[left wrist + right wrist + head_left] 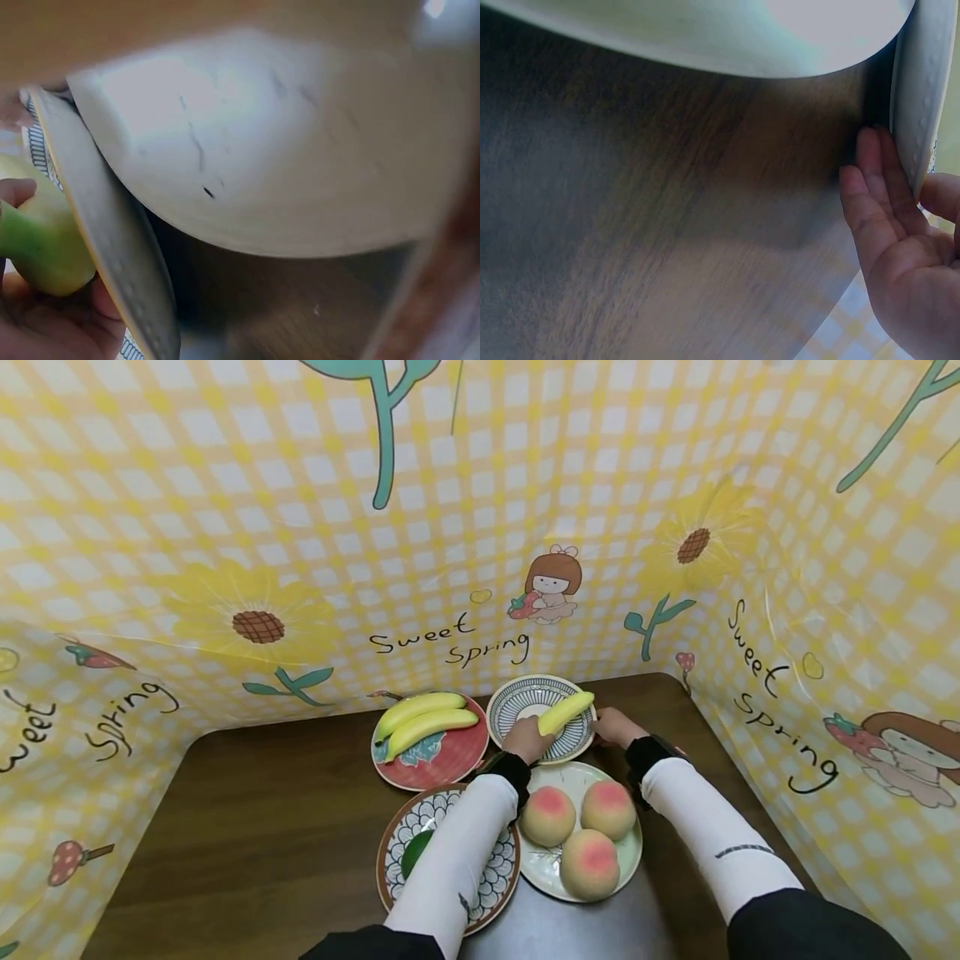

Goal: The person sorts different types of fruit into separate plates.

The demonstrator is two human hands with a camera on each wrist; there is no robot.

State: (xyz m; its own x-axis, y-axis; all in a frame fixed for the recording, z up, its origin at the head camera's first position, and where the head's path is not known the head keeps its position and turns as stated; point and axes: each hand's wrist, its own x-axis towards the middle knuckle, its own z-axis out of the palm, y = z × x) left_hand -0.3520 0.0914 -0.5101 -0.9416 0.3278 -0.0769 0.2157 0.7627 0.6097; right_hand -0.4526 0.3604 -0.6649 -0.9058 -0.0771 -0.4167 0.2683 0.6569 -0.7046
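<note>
My left hand grips a yellow banana over a round plate with a dark striped pattern. In the left wrist view the banana's greenish end shows between the fingers, just inside the plate's rim. At the plate's right edge, my right hand holds the rim. The right wrist view has the thumb at the rim's upper side and the other fingers along the outside of the patterned plate. Whether the banana rests on the plate's bottom I cannot tell.
Left of the patterned plate, a red plate bears two bananas. Nearer, a pale green plate carries three peaches. A brown-rimmed plate with a green fruit lies partly under my left forearm. Checked cloth surrounds the wooden table.
</note>
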